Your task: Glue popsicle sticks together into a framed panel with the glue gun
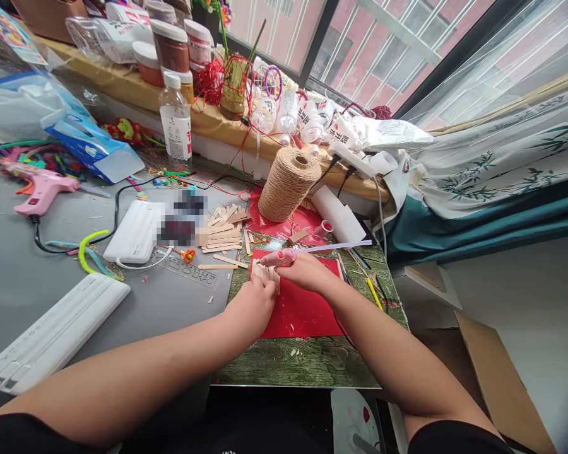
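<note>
My right hand point(303, 270) is closed around a pink glue gun point(280, 256) with a clear glue stick point(336, 246) sticking out to the right. Its nozzle points left over a small piece built of wooden sticks point(265, 272). My left hand point(254, 304) is closed on that stick piece, holding it on a red sheet point(307, 312). The sheet lies on a green mat point(307, 362). Loose wooden sticks point(222, 236) lie just beyond my hands.
A spool of jute twine point(288, 183) stands behind the sticks. A second pink glue gun point(42, 189), a water bottle point(176, 123), a white case point(135, 232) and a white keyboard-like bar point(52, 334) lie on the grey table. Jars and clutter line the windowsill.
</note>
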Available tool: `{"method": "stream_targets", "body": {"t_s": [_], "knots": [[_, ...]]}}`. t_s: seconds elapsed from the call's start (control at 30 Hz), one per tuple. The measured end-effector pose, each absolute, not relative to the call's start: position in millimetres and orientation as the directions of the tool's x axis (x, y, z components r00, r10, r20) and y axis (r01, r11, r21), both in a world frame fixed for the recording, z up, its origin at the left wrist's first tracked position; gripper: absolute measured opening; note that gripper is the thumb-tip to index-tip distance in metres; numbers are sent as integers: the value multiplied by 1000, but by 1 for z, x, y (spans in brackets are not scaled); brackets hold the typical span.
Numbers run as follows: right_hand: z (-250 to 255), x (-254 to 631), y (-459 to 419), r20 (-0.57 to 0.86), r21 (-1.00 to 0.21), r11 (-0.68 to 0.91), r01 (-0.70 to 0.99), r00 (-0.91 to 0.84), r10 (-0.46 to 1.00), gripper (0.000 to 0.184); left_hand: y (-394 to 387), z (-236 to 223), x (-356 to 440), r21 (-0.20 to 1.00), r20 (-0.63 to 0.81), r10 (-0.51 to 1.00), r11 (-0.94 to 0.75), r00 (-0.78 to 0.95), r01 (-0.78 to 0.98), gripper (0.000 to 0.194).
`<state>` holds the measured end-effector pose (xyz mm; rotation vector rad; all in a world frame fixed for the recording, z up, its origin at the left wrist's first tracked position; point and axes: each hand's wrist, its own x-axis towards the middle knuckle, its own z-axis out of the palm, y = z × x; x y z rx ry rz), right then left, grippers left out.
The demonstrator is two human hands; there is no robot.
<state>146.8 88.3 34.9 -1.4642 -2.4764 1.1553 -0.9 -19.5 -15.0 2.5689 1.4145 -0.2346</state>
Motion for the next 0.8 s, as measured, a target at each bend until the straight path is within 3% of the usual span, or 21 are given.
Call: {"method": "stream_targets", "body": {"t_s": [0.2, 0.6, 0.8], "knots": [[39, 147, 84, -320, -641, 261, 721, -561, 764, 44, -20, -18, 0, 77, -212, 825, -520, 524, 851, 64], [35, 150, 82, -379, -693, 188, 696, -574, 726, 43, -22, -15, 0, 62, -202, 830, -519, 520, 852, 59], [40, 150, 77, -404, -614, 192, 766, -513, 757, 38, -22, -14, 0, 38, -183, 835, -522, 519, 852, 57]]}}
